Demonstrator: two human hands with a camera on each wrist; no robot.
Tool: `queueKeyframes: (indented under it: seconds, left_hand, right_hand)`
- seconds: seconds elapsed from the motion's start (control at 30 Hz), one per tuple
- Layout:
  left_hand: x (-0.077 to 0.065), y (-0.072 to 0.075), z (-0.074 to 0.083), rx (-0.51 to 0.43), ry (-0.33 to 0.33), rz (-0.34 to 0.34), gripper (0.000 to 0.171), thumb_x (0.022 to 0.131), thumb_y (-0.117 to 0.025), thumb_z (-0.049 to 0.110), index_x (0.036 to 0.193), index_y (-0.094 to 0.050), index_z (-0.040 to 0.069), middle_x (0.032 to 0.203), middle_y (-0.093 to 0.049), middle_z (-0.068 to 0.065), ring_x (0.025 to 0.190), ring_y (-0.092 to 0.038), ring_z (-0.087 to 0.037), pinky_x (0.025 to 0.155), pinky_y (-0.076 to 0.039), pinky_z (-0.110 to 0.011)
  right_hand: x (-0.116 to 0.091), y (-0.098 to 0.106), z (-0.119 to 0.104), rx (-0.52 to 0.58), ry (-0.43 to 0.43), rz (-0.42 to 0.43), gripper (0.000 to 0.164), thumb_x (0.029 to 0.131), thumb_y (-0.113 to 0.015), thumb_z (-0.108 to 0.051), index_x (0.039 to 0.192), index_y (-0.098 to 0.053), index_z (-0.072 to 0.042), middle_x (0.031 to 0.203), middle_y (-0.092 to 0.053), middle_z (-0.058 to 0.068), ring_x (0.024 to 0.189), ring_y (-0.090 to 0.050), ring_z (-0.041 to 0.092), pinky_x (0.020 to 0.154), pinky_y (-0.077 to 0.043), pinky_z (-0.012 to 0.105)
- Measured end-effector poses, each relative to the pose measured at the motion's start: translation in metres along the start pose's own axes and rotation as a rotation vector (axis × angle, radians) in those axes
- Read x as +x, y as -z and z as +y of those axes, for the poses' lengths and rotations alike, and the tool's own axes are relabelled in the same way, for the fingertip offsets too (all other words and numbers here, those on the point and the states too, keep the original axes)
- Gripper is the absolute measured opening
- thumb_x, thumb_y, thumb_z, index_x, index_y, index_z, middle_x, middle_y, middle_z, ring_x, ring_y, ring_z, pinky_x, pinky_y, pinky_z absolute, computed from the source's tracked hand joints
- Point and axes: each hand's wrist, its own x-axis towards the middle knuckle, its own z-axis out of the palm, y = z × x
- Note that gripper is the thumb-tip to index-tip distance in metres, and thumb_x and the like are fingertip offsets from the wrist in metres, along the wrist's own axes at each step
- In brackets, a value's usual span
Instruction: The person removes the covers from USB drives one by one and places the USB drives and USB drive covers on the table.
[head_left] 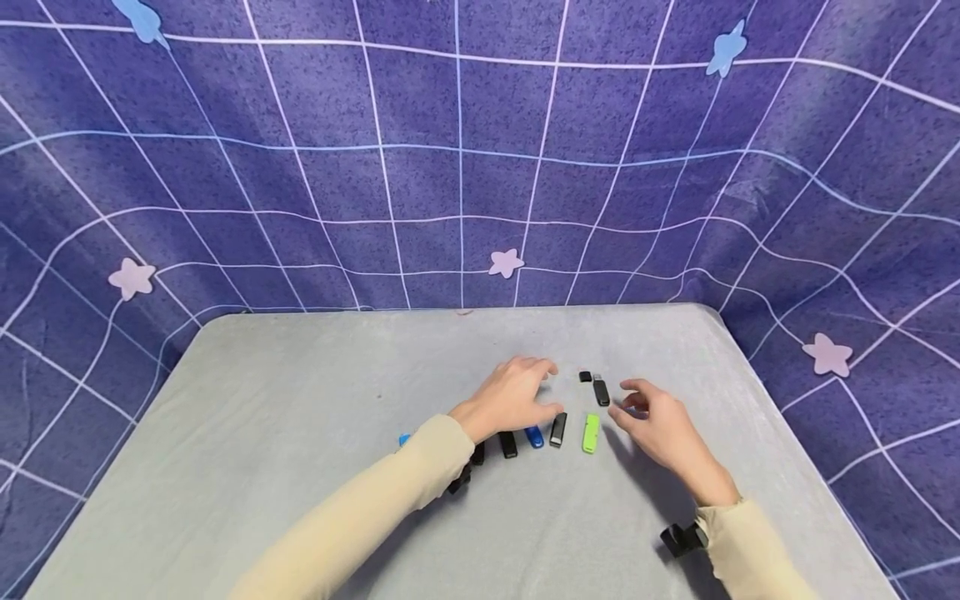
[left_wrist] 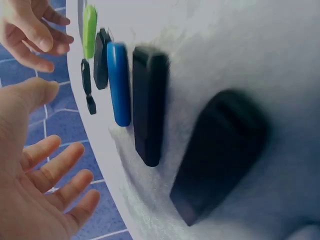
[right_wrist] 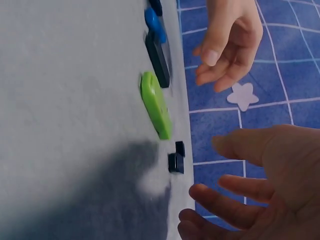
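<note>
My left hand [head_left: 510,395] hovers over a row of USB flash drives, fingers loosely bent and nothing in them. Its thumb is nearest a black flash drive [head_left: 558,431]. To the right, my right hand [head_left: 663,427] is held apart with relaxed fingers, also holding nothing. Between the hands and farther back lies an uncapped black flash drive [head_left: 602,393], its small black cap [head_left: 585,377] beside it. A lime green flash drive [head_left: 591,434] lies nearer me. Left of these are a blue flash drive [head_left: 534,437] and another black one [head_left: 508,444].
A further black drive [head_left: 478,455] and a light blue item [head_left: 404,439] are partly hidden by my left sleeve. Grey cloth [head_left: 300,375] covers the table. Behind it hangs a purple curtain [head_left: 420,183] with grid lines and stars. Each wrist carries a black device [head_left: 678,540].
</note>
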Motion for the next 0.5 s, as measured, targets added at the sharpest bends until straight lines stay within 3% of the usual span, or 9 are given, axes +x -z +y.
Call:
queueKeyframes:
  seconds: [0.23, 0.5]
  left_hand:
    - [-0.032, 0.004, 0.007, -0.017, 0.006, 0.019, 0.072, 0.09, -0.068, 0.058, 0.146, -0.053, 0.015, 0.14, -0.064, -0.002, 0.133, -0.057, -0.026, 0.113, -0.044, -0.046]
    - [-0.076, 0.002, 0.016, -0.05, 0.045, 0.103, 0.09, 0.086, -0.069, 0.066, 0.156, -0.04, 0.018, 0.148, -0.056, 0.0, 0.138, -0.05, -0.023, 0.111, -0.044, -0.049]
  right_hand:
    - [-0.011, -0.008, -0.01, 0.013, 0.036, 0.021, 0.049, 0.092, -0.076, -0.017, 0.132, -0.06, 0.004, 0.111, -0.072, 0.027, 0.101, -0.071, 0.046, 0.09, -0.056, 0.058]
    - [-0.018, -0.019, -0.012, 0.037, -0.007, 0.02, 0.045, 0.091, -0.077, -0.016, 0.128, -0.063, 0.005, 0.103, -0.074, 0.019, 0.092, -0.074, 0.033, 0.085, -0.058, 0.051]
